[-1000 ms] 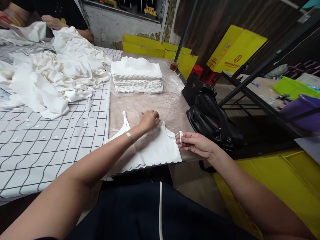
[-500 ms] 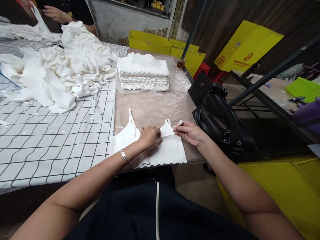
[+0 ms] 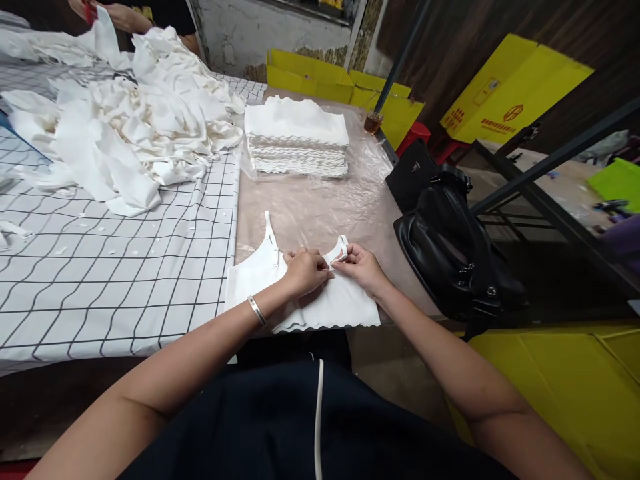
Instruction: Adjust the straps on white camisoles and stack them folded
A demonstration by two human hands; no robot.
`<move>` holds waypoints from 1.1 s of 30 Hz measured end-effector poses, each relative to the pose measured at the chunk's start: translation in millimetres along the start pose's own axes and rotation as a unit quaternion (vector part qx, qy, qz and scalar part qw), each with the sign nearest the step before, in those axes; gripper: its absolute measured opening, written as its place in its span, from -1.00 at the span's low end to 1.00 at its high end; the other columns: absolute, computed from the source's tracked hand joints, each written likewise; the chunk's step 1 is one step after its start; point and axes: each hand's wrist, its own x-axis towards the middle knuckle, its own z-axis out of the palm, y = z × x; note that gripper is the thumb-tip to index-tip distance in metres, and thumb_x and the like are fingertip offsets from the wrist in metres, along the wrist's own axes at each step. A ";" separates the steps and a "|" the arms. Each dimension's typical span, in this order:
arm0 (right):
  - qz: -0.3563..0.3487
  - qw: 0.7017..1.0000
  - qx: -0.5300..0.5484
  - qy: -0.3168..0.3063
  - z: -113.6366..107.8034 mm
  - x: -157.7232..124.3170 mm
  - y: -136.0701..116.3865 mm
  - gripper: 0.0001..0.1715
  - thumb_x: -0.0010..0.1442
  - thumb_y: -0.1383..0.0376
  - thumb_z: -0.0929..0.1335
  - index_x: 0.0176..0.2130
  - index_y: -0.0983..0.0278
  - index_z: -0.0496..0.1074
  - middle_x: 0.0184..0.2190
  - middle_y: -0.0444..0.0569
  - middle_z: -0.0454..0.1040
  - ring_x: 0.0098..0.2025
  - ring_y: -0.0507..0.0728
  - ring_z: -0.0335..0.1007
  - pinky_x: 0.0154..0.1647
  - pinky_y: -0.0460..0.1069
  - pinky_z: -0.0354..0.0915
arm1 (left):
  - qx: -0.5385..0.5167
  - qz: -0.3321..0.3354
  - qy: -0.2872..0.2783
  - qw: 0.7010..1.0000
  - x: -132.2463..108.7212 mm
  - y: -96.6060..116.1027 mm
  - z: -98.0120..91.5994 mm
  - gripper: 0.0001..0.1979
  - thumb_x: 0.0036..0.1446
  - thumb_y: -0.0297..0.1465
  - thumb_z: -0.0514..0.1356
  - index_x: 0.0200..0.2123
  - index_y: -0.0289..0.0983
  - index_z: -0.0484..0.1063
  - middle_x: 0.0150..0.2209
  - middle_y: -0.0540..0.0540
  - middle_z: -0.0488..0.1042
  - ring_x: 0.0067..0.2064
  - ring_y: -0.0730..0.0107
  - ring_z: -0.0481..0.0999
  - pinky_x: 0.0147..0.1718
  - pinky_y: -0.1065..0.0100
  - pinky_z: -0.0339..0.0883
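A white camisole [image 3: 257, 283] with thin straps and a wavy hem lies flat at the table's near edge. Its left strap [image 3: 269, 227] stretches away from me across the table. At the other strap [image 3: 343, 241], which is folded into a loop, my right hand [image 3: 366, 270] is closed in a pinch. My left hand [image 3: 306, 272] rests on the camisole close beside it, thumb and fingers pinching the fabric near the base of that strap. The fingertips of both hands almost meet, and they partly hide the cloth there.
A stack of folded white garments [image 3: 297, 137] stands farther back on plastic sheeting. Loose white cloth [image 3: 125, 133] is heaped on the checked tablecloth [image 3: 165, 280]. A black bag [image 3: 440, 247] sits at right. Behind are yellow boxes [image 3: 310, 75] and a glass of brown liquid [image 3: 373, 122]. Across the table, a person's hands [image 3: 125, 18] handle cloth.
My right hand has moved left, bringing the strap in toward my left hand, so the strap now curls into a loop. My left hand stays on the camisole. The view has shifted slightly.
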 end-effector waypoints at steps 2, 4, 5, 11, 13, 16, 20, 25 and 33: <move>-0.002 1.000 -0.013 0.003 0.5 -0.8 0.8 -0.54 -0.24 0.14 0.55 -0.43 0.23 0.31 -0.50 -0.20 0.46 -0.45 0.02 0.33 -0.34 -0.04 0.23 | -0.006 0.000 0.003 1.000 0.4 -0.8 0.7 -0.82 0.07 -0.29 0.28 -0.49 -0.26 0.54 -0.28 -0.13 0.55 -0.06 0.08 0.38 -0.01 -0.04 0.02; 0.001 1.000 -0.020 0.007 2.0 -1.6 0.5 -0.53 -0.26 0.14 0.56 -0.44 0.23 0.30 -0.50 -0.19 0.46 -0.45 0.02 0.33 -0.34 -0.04 0.23 | -0.010 -0.003 0.004 1.000 1.0 -1.4 1.2 -0.81 0.06 -0.28 0.29 -0.49 -0.27 0.54 -0.28 -0.13 0.55 -0.07 0.08 0.38 -0.01 -0.04 0.02; 0.002 1.000 -0.022 0.010 2.9 -1.9 0.1 -0.52 -0.27 0.13 0.56 -0.44 0.23 0.30 -0.50 -0.19 0.47 -0.45 0.02 0.33 -0.35 -0.04 0.23 | -0.012 -0.005 0.004 1.000 1.3 -1.6 1.4 -0.81 0.06 -0.28 0.29 -0.49 -0.27 0.54 -0.28 -0.13 0.55 -0.07 0.08 0.38 0.00 -0.04 0.02; -0.009 0.998 -0.057 0.018 4.5 -3.2 -1.9 -0.49 -0.31 0.10 0.59 -0.48 0.24 0.32 -0.51 -0.17 0.45 -0.47 0.02 0.31 -0.38 -0.05 0.24 | -0.019 -0.004 0.009 1.000 0.6 -1.9 3.0 -0.79 0.13 -0.30 0.24 -0.49 -0.28 0.52 -0.28 -0.13 0.55 -0.07 0.10 0.39 -0.01 -0.02 0.00; -0.018 0.997 -0.070 0.013 3.6 -2.9 -2.8 -0.49 -0.32 0.10 0.59 -0.49 0.23 0.32 -0.51 -0.17 0.45 -0.45 0.03 0.33 -0.37 -0.04 0.26 | -0.025 -0.001 0.013 1.000 0.0 -2.5 3.9 -0.75 0.14 -0.26 0.24 -0.50 -0.28 0.52 -0.28 -0.13 0.55 -0.08 0.11 0.39 -0.02 0.00 0.00; -0.018 0.998 -0.060 -0.002 3.6 -1.2 -4.6 -0.49 -0.30 0.11 0.59 -0.48 0.23 0.32 -0.49 -0.16 0.46 -0.41 0.05 0.37 -0.33 -0.02 0.30 | -0.024 0.003 0.019 1.000 -0.4 -3.8 5.4 -0.77 0.14 -0.28 0.22 -0.49 -0.27 0.53 -0.28 -0.12 0.55 -0.08 0.12 0.39 -0.03 0.01 0.00; -0.009 0.999 -0.032 -0.011 5.3 1.7 -5.6 -0.48 -0.31 0.12 0.59 -0.46 0.23 0.30 -0.48 -0.16 0.46 -0.40 0.06 0.39 -0.31 -0.02 0.32 | -0.019 0.001 0.022 1.000 -0.8 -4.8 6.6 -0.81 0.14 -0.35 0.20 -0.47 -0.27 0.53 -0.27 -0.12 0.55 -0.08 0.11 0.40 -0.03 0.02 0.00; -0.013 0.998 -0.061 -0.011 2.6 1.2 -4.0 -0.51 -0.29 0.15 0.58 -0.48 0.23 0.29 -0.48 -0.16 0.44 -0.40 0.05 0.36 -0.30 -0.02 0.30 | -0.029 0.002 0.022 0.999 -1.5 -4.3 6.4 -0.82 0.14 -0.33 0.22 -0.46 -0.27 0.54 -0.28 -0.11 0.55 -0.08 0.12 0.42 -0.01 0.01 -0.02; -0.111 0.967 -0.228 -0.033 -7.8 2.9 -10.2 -0.80 -0.10 0.27 0.46 -0.48 0.22 0.35 -0.46 -0.13 0.46 -0.34 0.11 0.39 -0.22 0.02 0.28 | -0.037 0.006 0.025 0.999 -3.8 -2.6 7.0 -0.84 0.12 -0.33 0.28 -0.44 -0.28 0.54 -0.26 -0.10 0.56 -0.06 0.14 0.41 0.01 0.00 -0.03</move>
